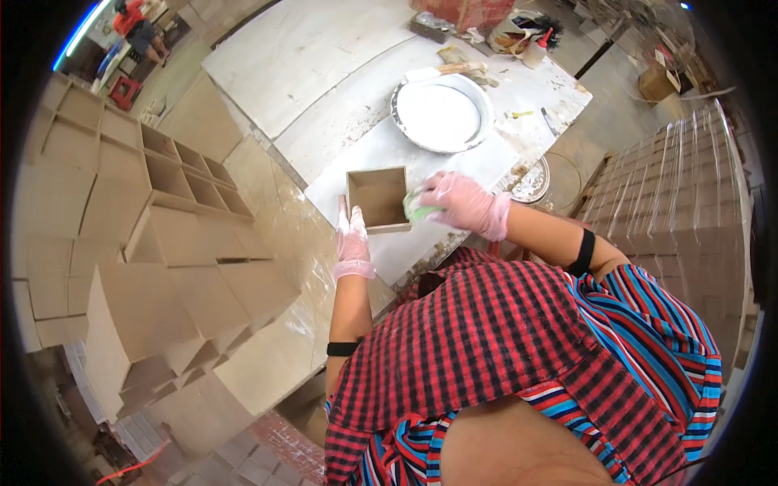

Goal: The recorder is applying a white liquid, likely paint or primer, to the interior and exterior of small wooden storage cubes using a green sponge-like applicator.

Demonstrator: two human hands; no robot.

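Note:
An open-topped, tan wooden box (378,201) rests on the white-smeared work surface in front of me. My left hand (354,247), in a thin pinkish glove streaked with white, grips the box's left wall, with fingers on both sides of the edge. On the opposite side, my right hand (463,202), gloved the same way, is closed around a light green sponge (421,206), which it presses to the box's right side. The fingers under the sponge are hidden. Beyond the box stands a round basin (399,123) holding white liquid, with a brush (442,71) across its far rim.
Many tan boxes (162,308) are stacked at my left, some with open compartments (182,174). To the right rises a plastic-wrapped stack (664,194). A red-tipped bottle (536,50) stands at the table's far right. A white-crusted bucket (531,182) sits below the table edge. A person (139,31) stands far left.

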